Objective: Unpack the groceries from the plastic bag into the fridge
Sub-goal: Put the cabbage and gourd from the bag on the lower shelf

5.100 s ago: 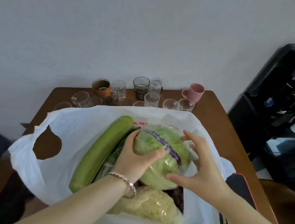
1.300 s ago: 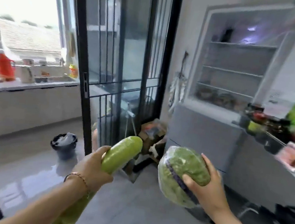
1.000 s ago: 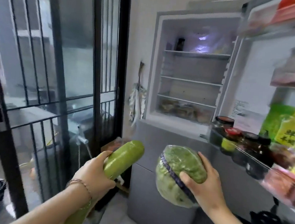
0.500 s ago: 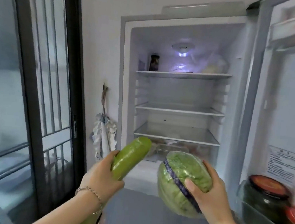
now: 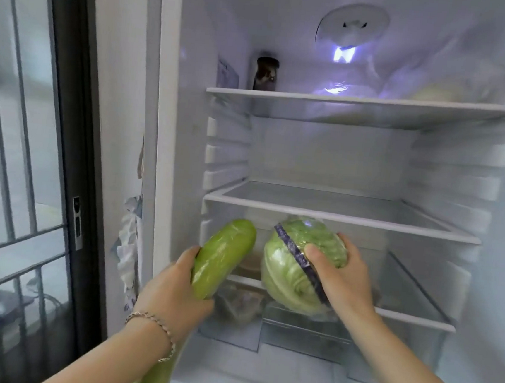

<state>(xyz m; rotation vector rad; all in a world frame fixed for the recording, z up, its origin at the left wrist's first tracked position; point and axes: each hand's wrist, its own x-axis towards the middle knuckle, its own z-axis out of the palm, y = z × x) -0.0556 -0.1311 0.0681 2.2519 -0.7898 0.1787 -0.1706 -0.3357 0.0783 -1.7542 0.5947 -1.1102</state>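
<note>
The open fridge fills the view, with glass shelves lit from the top. My left hand grips a long green gourd near its middle, its tip pointing up toward the lower shelf opening. My right hand holds a wrapped cabbage with a purple band, at the mouth of the space under the middle shelf. The plastic bag is out of view.
A dark jar and a bagged item sit on the top shelf. The middle shelf holds nothing. Clear drawers with some food lie below. A dark-framed glass door stands at the left.
I have stepped closer to the fridge, which now fills the view. Both hands have carried the gourd and cabbage forward, up to the lower shelf opening.
</note>
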